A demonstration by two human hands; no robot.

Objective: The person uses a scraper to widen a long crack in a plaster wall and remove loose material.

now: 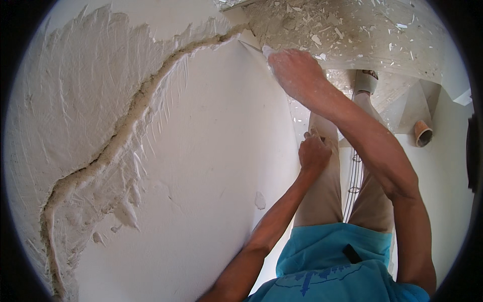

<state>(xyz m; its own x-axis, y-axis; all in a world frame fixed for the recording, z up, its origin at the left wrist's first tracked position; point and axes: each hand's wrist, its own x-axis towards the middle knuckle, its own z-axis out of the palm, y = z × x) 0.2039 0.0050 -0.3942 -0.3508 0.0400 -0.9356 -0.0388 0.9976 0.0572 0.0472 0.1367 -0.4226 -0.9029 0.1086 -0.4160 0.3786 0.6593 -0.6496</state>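
Note:
A white plastered wall [211, 151] fills the left and middle of the view. A long rough crack [136, 108] runs through it from lower left to upper right, with fresh ridged plaster around it. My right hand [294, 70] reaches up to the wall's edge near the top of the crack, dusted white, and grips a small pale blade-like tool whose tip [266, 50] shows. My left hand [314, 151] is closed, resting against my thigh beside the wall; what it holds is hidden.
Below me a floor [352, 25] is littered with plaster chips and dust. An orange pipe end [422, 133] sticks out at the right. A thin metal ladder frame [354, 186] shows between my legs. A small blob of plaster [259, 200] sticks to the wall.

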